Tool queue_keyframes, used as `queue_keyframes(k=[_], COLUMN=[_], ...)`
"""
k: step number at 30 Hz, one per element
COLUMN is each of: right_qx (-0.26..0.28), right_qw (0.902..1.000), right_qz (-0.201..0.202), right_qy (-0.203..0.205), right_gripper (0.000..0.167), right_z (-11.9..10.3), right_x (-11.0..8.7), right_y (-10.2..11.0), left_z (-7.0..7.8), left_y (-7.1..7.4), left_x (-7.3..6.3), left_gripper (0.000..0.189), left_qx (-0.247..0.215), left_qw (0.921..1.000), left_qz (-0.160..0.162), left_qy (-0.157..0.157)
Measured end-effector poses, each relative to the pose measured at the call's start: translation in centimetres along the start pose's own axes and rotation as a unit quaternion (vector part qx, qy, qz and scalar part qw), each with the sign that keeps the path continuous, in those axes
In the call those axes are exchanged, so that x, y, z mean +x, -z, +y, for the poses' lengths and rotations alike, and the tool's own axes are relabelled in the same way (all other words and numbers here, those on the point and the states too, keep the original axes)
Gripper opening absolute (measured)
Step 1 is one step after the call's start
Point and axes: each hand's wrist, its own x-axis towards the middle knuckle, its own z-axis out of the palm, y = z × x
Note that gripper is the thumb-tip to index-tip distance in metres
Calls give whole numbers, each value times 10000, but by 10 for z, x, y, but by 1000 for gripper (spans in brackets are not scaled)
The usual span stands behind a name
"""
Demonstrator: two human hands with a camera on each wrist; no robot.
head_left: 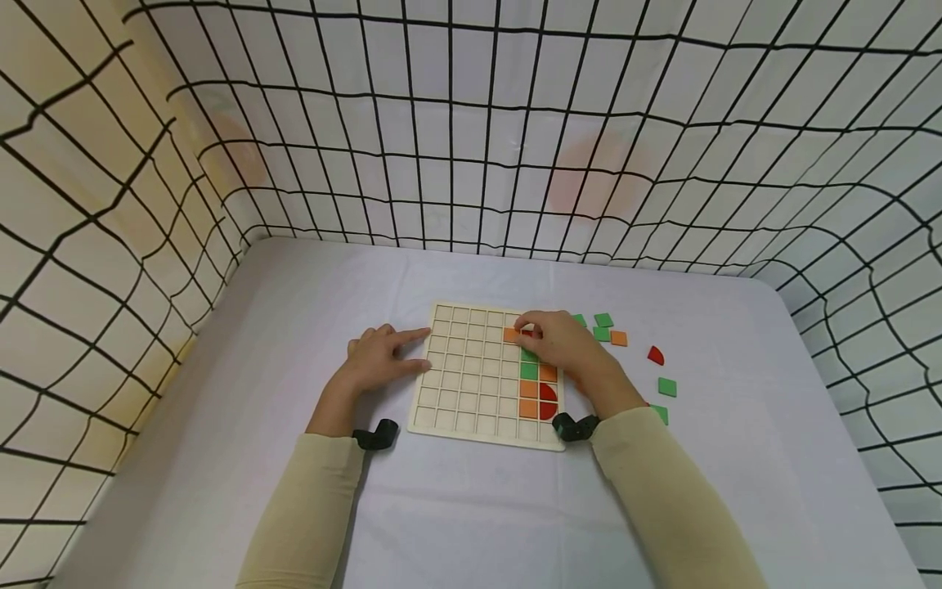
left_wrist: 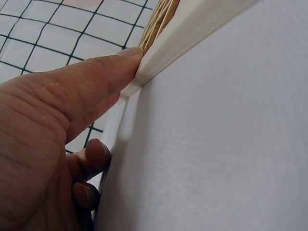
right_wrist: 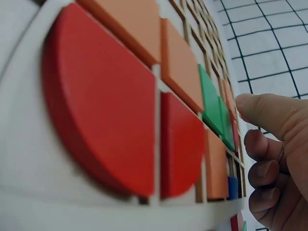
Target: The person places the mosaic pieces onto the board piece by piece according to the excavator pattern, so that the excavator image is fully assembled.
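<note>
A pale wooden grid board (head_left: 471,376) lies on the white cloth. My left hand (head_left: 377,360) is at its left side, thumb and index finger stretched out to touch the edge, other fingers folded. In the left wrist view the thumb (left_wrist: 103,77) presses against the board's rim (left_wrist: 168,53). Over the upper right of the board, my right hand (head_left: 562,339) holds an orange square tile (head_left: 511,335) between thumb and index finger. The right wrist view shows the thumb (right_wrist: 264,110) right at that tile; the other fingers are curled. Red quarter-circle pieces (head_left: 548,411) fill cells lower down.
Green tiles (head_left: 529,371) and more orange tiles (head_left: 528,407) sit in the board's right columns. Right of the board lie several loose green squares (head_left: 666,387), an orange square (head_left: 619,338) and a red quarter-circle (head_left: 656,355). Black netting (head_left: 486,155) surrounds the table's back and sides.
</note>
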Motion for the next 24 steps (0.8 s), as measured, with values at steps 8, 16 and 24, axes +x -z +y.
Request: queue_keyframes(k=[8,16,24], right_qx=[184,180,21], right_qw=[9978,9927,9955], right_qz=[267,542,241], right_qy=[-581,-1064,-920], right_gripper=[34,36,43], right_z=[20,50,64], right_x=[-11,-22,-27], right_y=[15,21,20], left_z=[1,1,0], left_y=[0,0,-1], left_x=[0,0,-1], left_gripper=[66,66,66], left_qx=[-5,-14,-5], left_qw=[10000,10000,10000], left_qz=[-10,8,7], left_qy=[26,33,41])
